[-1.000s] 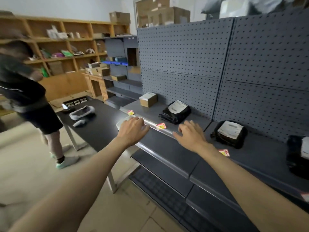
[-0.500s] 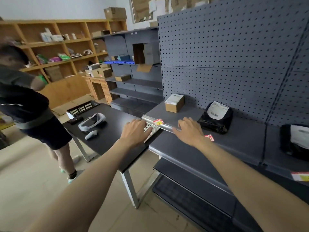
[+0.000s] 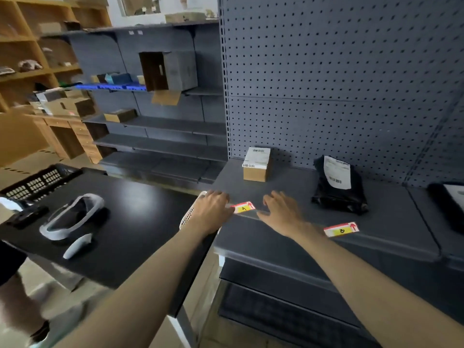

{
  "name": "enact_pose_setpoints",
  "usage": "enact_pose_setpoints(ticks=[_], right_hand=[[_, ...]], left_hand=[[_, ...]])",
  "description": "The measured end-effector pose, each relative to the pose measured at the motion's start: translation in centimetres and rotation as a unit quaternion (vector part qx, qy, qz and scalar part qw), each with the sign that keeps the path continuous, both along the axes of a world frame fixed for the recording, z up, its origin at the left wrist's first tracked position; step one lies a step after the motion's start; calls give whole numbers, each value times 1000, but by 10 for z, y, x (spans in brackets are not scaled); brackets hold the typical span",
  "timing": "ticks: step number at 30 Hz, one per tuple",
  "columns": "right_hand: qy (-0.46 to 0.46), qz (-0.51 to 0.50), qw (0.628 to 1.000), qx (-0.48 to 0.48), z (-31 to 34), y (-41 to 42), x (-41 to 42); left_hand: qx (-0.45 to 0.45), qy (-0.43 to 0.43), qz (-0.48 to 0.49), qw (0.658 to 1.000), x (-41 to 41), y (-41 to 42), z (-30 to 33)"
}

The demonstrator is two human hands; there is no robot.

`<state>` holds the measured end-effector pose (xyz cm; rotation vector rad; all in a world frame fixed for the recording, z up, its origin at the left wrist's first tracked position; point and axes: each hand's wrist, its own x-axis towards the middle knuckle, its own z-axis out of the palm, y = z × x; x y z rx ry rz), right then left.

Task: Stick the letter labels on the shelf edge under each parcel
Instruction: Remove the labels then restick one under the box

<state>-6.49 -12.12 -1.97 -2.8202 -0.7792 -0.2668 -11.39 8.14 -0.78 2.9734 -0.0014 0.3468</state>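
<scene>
Flanking label A (image 3: 243,207) on the shelf edge (image 3: 288,218) below the cardboard parcel (image 3: 256,164), the left hand (image 3: 213,211) and right hand (image 3: 282,212) lie spread and empty; the thin, floppy label likely needs flat fingertip pressure.

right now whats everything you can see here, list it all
cardboard box: 1, brown with white shipping label, back of grey shelf, left
black parcel bag: 1, black with white label, on shelf right of the box
second black parcel: 1, black, cut off at right edge
label A: 1, yellow, red and white, front shelf edge below the box
label B: 1, same colours, shelf edge below the bag
grey shelf: 1, dark grey, pegboard behind
black table: 1, left of shelf
headset: 1, grey and white, on table
controller: 1, grey, beside headset
black basket: 1, table's far left
white basket: 1, partly hidden under left hand
left hand: at label A's left end
right hand: right of label A, fingers spread
</scene>
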Motion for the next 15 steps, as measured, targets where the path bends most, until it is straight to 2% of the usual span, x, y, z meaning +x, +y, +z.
enact_pose_setpoints(ticks=[8,15], right_hand=[[28,-63,998,11,-28,61,31],[-20,-64,998,14,-44,75,47]], left_hand=[[-35,14,-88,995,61,46,-52],[-23,1,-150,988,90,34,-78]])
